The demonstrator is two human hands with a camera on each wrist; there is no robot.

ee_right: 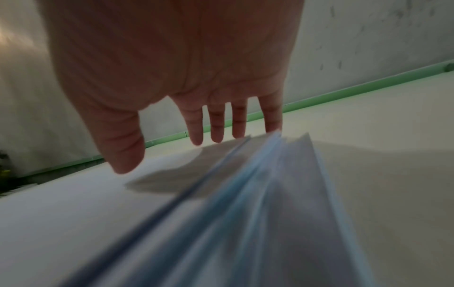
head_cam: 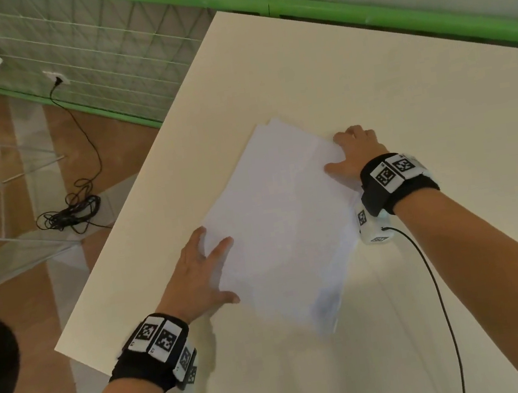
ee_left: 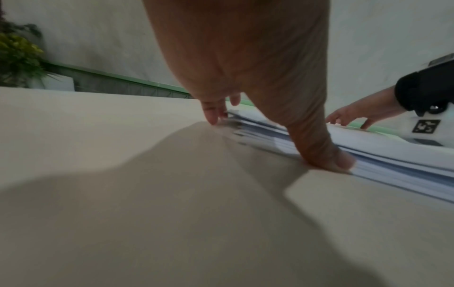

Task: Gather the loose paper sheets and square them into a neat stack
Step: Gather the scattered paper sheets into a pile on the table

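A pile of white paper sheets (head_cam: 282, 226) lies slanted in the middle of the cream table (head_cam: 437, 104). Its sheets are slightly staggered at the far corner and along the edges (ee_left: 393, 165). My left hand (head_cam: 209, 270) is at the pile's left edge, fingers spread and straight, with the thumb (ee_left: 329, 155) pressing against the sheet edges. My right hand (head_cam: 349, 150) is at the pile's upper right edge, thumb on the top sheet. In the right wrist view its fingers (ee_right: 216, 126) hang straight above the fanned, blurred sheet edges (ee_right: 245, 213).
The table's left edge (head_cam: 115, 223) drops to a brown floor with a coiled black cable (head_cam: 70, 213) and a clear plastic box (head_cam: 7, 238). A green rail (head_cam: 392, 14) runs behind the table. A thin black cable (head_cam: 428, 272) trails from my right wrist.
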